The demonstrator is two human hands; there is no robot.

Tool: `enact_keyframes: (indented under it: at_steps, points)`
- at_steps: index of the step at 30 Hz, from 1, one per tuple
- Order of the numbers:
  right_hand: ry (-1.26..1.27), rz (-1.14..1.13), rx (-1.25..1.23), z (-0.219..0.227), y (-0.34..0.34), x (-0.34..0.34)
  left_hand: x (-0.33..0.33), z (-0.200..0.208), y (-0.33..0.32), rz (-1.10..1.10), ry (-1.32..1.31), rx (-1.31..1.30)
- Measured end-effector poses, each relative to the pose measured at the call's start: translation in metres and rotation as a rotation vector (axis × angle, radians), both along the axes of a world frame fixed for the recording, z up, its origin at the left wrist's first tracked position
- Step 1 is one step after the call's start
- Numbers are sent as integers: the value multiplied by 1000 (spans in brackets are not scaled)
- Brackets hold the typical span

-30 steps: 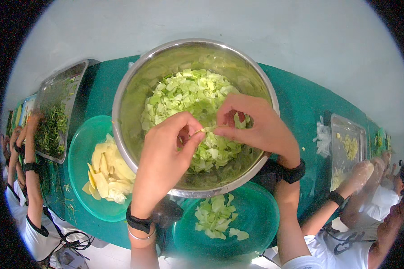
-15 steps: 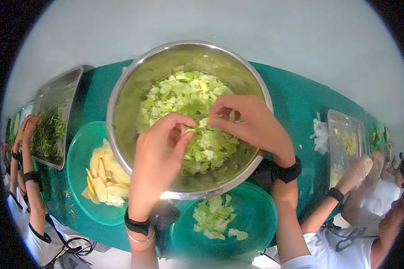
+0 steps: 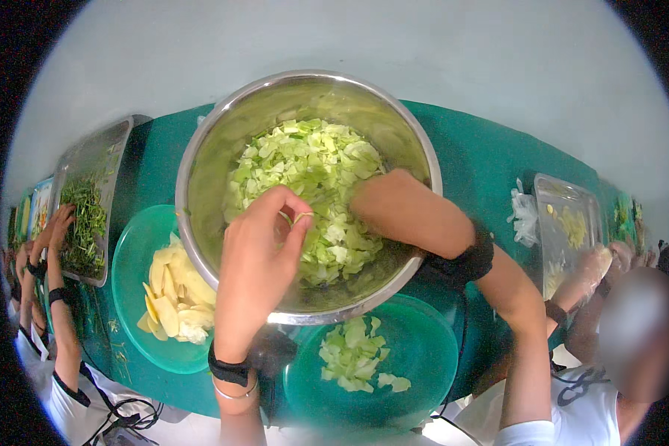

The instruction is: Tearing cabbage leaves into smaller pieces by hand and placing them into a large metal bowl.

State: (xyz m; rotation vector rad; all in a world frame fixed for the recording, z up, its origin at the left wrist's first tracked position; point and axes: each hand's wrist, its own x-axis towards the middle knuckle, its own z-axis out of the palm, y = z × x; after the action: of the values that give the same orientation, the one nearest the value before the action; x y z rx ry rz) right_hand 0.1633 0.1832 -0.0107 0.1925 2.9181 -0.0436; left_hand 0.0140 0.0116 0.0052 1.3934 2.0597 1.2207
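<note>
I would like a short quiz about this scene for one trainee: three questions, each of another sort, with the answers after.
1. True or false: the bare left hand pinches a thin pale-green scrap over the large round shiny metal bowl.

2. The overlapping pale-yellow flat slices lie:
a) inside the bowl
b) in the round translucent green dish left of the bowl
c) in the left hand

3. Which hand reaches down at the loose light-green leaf pieces, its fingertips out of sight?

Key: 1 true; 2 b; 3 the right hand.
</note>
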Motion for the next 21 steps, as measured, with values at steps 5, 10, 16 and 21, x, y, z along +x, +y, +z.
enact_keyframes:
  at_steps: [5, 10, 16, 21]
  points:
    - [53, -69, -65, 6, 5, 1, 0, 5, -2, 43, 0, -24]
    - [293, -58, -179, 17, 10, 0, -3, 2, -2, 75, -23, 36]
    - [388, -80, -175, 45, 12, 9, -3, 3, 2, 66, -8, 60]
    - [175, -67, -672, 90, -28, 18, -3, 1, 1, 69, 22, 57]
